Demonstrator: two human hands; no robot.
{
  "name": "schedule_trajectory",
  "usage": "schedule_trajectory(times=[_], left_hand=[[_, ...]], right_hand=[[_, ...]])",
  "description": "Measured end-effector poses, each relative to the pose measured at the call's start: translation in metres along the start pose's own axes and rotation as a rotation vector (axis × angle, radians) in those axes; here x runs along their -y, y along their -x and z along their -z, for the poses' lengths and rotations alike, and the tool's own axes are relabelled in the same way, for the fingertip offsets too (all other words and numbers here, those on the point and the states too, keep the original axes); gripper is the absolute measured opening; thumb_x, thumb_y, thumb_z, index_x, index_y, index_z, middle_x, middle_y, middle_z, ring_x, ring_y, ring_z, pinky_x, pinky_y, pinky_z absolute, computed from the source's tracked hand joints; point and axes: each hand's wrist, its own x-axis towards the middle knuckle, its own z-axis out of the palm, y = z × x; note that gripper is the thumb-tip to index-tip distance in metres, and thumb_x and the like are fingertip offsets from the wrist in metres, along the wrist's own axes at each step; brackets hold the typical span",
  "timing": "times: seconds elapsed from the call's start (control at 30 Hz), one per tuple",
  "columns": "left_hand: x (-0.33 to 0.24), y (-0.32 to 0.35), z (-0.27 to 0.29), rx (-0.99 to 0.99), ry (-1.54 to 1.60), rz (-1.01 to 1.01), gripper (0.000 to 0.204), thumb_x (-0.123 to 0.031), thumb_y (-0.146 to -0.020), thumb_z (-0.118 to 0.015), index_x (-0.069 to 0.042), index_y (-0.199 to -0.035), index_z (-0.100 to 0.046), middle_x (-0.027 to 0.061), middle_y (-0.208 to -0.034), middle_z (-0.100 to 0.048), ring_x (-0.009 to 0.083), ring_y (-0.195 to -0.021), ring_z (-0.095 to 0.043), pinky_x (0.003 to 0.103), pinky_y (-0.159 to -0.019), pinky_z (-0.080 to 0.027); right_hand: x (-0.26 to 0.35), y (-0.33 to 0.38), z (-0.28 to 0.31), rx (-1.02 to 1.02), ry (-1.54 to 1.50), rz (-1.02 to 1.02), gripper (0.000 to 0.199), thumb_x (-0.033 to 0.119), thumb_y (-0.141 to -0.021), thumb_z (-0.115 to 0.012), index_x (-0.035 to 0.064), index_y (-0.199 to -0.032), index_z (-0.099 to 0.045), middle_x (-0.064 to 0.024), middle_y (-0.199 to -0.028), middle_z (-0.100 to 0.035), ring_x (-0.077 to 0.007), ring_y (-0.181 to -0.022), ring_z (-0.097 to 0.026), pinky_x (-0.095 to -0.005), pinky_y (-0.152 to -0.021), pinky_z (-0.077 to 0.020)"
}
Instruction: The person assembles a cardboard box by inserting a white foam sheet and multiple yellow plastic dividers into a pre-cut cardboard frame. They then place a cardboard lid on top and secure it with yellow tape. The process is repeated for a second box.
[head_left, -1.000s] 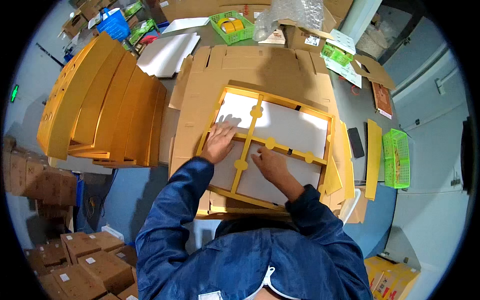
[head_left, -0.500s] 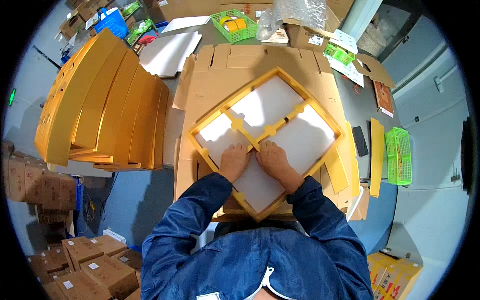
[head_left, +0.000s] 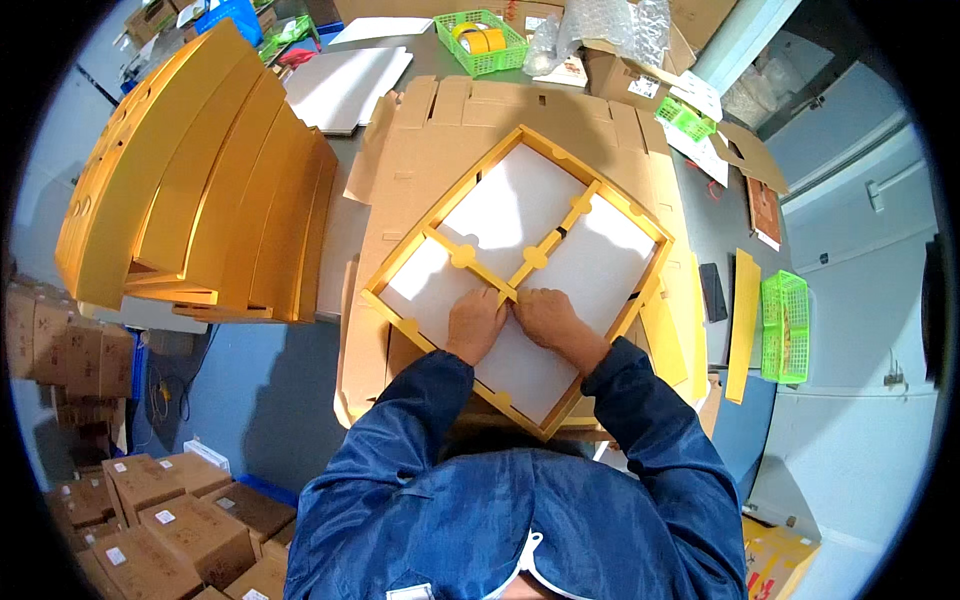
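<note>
The left hand (head_left: 474, 324) and right hand (head_left: 551, 321) have fingers curled inward at the crossing of the yellow dividers (head_left: 535, 257); fingertip contact is hidden, so whether either grip pinches cannot be told. The crossing lies directly at the grip, between both hands. The yellow frame (head_left: 447, 211) surrounds it, angled on a flattened cardboard sheet (head_left: 420, 160) over the counter (head_left: 735, 225). Judged status: dividers crossed inside the frame; final seating unconfirmed. A loose yellow strip (head_left: 741, 325) lies to the right, outside the frame, beside a green basket (head_left: 785, 325).
</note>
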Motion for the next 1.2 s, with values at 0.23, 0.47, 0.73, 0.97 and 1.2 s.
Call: schedule_trajectory(times=[0.23,0.47,0.73,0.97,1.2], left_hand=[[-0.060,0.047,0.012,0.003,-0.046,-0.310,0.030,-0.022,-0.078,-0.064,-0.002,-0.098,-0.055,0.0147,-0.092,-0.054,0.0306,-0.091,-0.052,0.045,-0.082,-0.040],[-0.125,0.082,-0.031,0.368,0.087,-0.313,0.033,-0.021,-0.079,-0.060,0.000,-0.104,-0.052,0.0162,-0.090,-0.056,0.0310,-0.085,-0.055,0.042,-0.075,-0.042],[-0.041,0.092,0.075,0.510,-0.061,-0.199,0.040,-0.014,-0.081,-0.054,0.000,-0.118,-0.048,0.0180,-0.095,-0.058,0.0376,-0.080,-0.056,0.046,-0.071,-0.045],[-0.046,0.125,0.057,0.726,-0.076,-0.007,0.039,-0.017,-0.082,-0.055,-0.002,-0.117,-0.045,0.0200,-0.098,-0.056,0.0402,-0.083,-0.057,0.048,-0.071,-0.046],[-0.103,0.096,-0.030,0.501,0.301,-0.012,0.053,-0.024,-0.083,-0.060,0.001,-0.126,-0.040,0.0262,-0.107,-0.055,0.0420,-0.093,-0.057,0.046,-0.081,-0.048]], right_hand=[[-0.023,0.023,0.039,-0.086,-0.136,-0.053,0.024,0.029,-0.085,-0.058,0.0055,-0.090,-0.061,-0.0119,-0.089,-0.062,-0.0305,-0.085,-0.060,-0.0401,-0.073,-0.0497],[-0.118,0.087,0.078,-0.365,-0.345,-0.448,0.024,0.023,-0.087,-0.057,0.0024,-0.098,-0.061,-0.0165,-0.100,-0.061,-0.0357,-0.093,-0.058,-0.0424,-0.083,-0.0473],[-0.174,0.192,0.013,-0.223,-0.149,-0.646,0.057,0.038,-0.077,-0.069,-0.0033,-0.113,-0.053,-0.0250,-0.110,-0.056,-0.0378,-0.104,-0.053,-0.0432,-0.085,-0.0456],[-0.162,0.198,-0.043,-0.349,0.016,-0.720,0.062,0.037,-0.068,-0.073,-0.0016,-0.110,-0.049,-0.0167,-0.098,-0.055,-0.0357,-0.091,-0.053,-0.0458,-0.083,-0.0439],[-0.217,0.202,-0.002,-0.394,-0.610,-1.122,0.058,0.033,-0.073,-0.071,-0.0043,-0.112,-0.050,-0.0213,-0.101,-0.062,-0.0324,-0.093,-0.061,-0.0401,-0.080,-0.0489]])
